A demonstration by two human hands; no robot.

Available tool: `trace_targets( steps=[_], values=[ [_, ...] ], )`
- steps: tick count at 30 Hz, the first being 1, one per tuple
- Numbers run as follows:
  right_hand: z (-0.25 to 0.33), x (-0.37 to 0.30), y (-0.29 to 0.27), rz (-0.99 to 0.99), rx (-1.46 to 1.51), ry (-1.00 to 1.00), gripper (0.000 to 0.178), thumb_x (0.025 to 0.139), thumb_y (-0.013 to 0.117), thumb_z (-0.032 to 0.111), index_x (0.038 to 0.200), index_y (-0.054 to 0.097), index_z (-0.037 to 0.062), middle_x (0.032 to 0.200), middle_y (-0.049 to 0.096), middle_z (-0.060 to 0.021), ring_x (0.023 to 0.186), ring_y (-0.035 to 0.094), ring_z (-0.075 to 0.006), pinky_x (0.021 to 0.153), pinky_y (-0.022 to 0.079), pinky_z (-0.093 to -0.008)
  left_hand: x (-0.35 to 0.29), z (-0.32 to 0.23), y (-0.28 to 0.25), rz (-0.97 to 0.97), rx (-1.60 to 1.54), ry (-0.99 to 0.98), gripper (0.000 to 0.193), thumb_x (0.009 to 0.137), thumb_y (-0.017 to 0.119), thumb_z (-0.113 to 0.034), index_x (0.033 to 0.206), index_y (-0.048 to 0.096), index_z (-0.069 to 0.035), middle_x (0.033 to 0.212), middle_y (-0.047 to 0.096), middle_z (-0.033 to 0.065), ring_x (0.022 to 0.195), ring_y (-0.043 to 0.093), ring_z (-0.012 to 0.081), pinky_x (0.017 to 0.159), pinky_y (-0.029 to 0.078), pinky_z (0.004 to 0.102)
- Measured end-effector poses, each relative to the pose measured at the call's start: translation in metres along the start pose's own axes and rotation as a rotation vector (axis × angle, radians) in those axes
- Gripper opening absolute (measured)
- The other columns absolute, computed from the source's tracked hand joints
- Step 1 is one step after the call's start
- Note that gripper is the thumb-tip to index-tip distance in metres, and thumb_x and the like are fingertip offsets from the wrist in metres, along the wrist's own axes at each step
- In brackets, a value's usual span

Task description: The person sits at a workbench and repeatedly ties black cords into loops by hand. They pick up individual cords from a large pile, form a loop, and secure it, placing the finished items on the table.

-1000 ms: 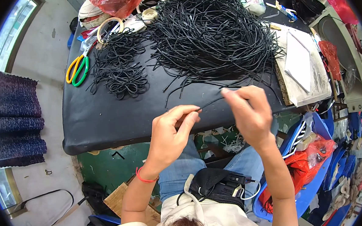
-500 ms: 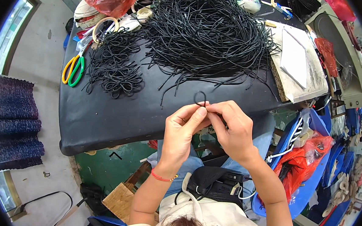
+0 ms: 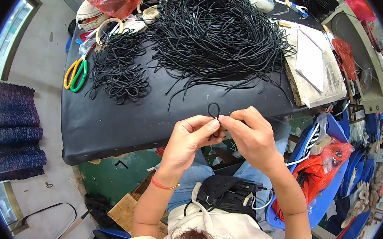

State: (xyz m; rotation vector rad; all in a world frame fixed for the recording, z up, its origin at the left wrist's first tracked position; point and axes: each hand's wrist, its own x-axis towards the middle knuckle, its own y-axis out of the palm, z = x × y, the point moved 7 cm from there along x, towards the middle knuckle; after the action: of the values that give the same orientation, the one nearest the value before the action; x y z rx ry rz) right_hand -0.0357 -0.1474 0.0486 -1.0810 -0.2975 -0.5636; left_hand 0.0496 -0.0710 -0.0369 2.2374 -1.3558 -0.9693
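Observation:
A short black cord (image 3: 214,108) is bent into a small loop that stands up above my fingertips, just over the table's near edge. My left hand (image 3: 193,137) pinches the cord below the loop between thumb and forefinger. From the other side my right hand (image 3: 248,130) closes its thumb and forefinger on the same spot. Part of the cord shows under the fingers; its ends are mostly hidden. Beyond my hands lies a big heap of loose black cords (image 3: 216,32). To its left is a smaller pile of looped cords (image 3: 128,82).
Scissors (image 3: 77,74) with yellow and green handles lie at the table's left edge. A board with white sheets (image 3: 309,61) sits at the right. A red plastic bag (image 3: 115,2) is at the back left. Beside my right arm stands a blue bin (image 3: 316,215) holding red bags.
The loop stands longer and narrower above my fingers. My right hand has shifted slightly right and turned, and my left wrist has moved a little left.

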Motion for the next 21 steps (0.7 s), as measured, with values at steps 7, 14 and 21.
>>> trace_targets(
  steps=[7, 14, 21],
  values=[
    [-0.004, -0.003, 0.005, 0.055, 0.101, 0.041, 0.027, 0.066, 0.062, -0.003, 0.093, 0.062, -0.0001, 0.078, 0.056, -0.0081, 0.068, 0.055, -0.0233, 0.06, 0.047, -0.0317, 0.0, 0.005, -0.003, -0.001, 0.069, 0.012, 0.017, 0.088, 0.057, -0.014, 0.094, 0.062, 0.001, 0.083, 0.064, 0.0084, 0.074, 0.062, 0.013, 0.068, 0.054, 0.0257],
    [-0.004, -0.002, 0.0, 0.064, 0.099, 0.069, 0.024, 0.07, 0.062, -0.005, 0.093, 0.06, 0.0, 0.078, 0.056, -0.0093, 0.071, 0.056, -0.0247, 0.061, 0.047, -0.0329, -0.002, 0.002, -0.008, -0.041, 0.056, 0.035, 0.018, 0.087, 0.058, -0.014, 0.095, 0.062, 0.002, 0.083, 0.065, 0.0099, 0.073, 0.063, 0.013, 0.068, 0.054, 0.0255],
    [-0.002, -0.005, 0.0, 0.001, 0.04, 0.06, 0.022, 0.069, 0.064, -0.003, 0.09, 0.06, 0.0009, 0.077, 0.056, -0.0092, 0.07, 0.056, -0.0243, 0.059, 0.047, -0.0325, -0.003, -0.001, -0.007, -0.01, 0.175, 0.03, 0.017, 0.087, 0.058, -0.011, 0.096, 0.062, 0.003, 0.083, 0.065, 0.0097, 0.072, 0.062, 0.0122, 0.067, 0.052, 0.0245]
  ],
)
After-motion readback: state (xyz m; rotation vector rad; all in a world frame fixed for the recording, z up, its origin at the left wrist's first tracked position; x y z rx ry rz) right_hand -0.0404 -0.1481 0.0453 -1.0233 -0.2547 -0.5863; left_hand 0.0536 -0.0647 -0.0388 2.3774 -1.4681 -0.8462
